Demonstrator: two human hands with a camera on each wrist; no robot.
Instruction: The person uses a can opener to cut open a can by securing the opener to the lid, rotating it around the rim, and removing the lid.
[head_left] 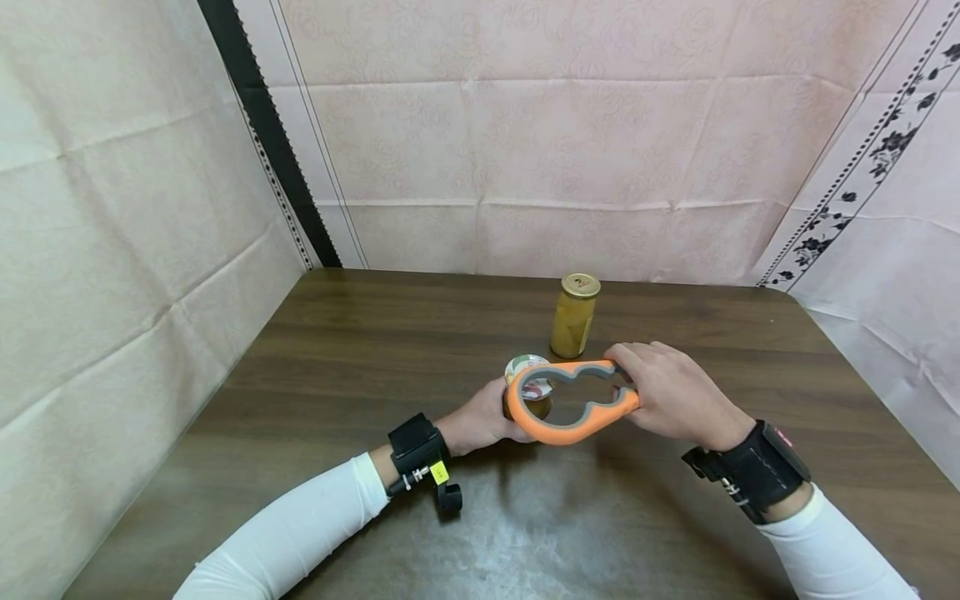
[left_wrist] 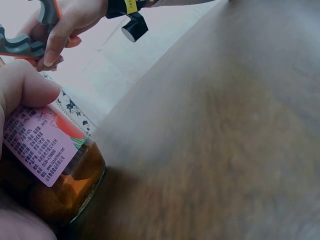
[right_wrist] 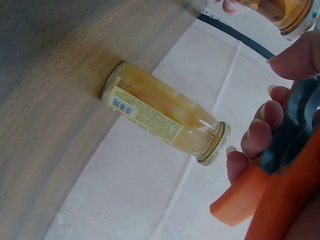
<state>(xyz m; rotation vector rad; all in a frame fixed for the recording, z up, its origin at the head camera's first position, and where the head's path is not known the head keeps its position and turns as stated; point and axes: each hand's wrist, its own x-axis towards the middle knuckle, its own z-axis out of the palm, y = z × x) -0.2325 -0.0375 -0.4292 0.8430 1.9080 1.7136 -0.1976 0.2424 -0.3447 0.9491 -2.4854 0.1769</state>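
My left hand [head_left: 482,417] grips a glass jar [left_wrist: 87,165] of dark amber contents, with a pink printed label [left_wrist: 42,145] and a patterned white lid [head_left: 527,363]. The jar's base is close to the table; whether it touches cannot be told. In my right hand [head_left: 672,393] are the handles of an orange jar opener [head_left: 558,435] with grey inner pads. Its rounded end overlaps the jar's lid in the head view; contact with the lid is unclear. Behind the opener stands a second jar [head_left: 573,323], yellow with a gold lid, upright and untouched.
Both hands are over a dark wood-grain table [head_left: 375,333]. Pale cloth [head_left: 562,167] hangs behind it, and more cloth hangs along the left [head_left: 150,250] and right sides. Each wrist wears a black camera strap.
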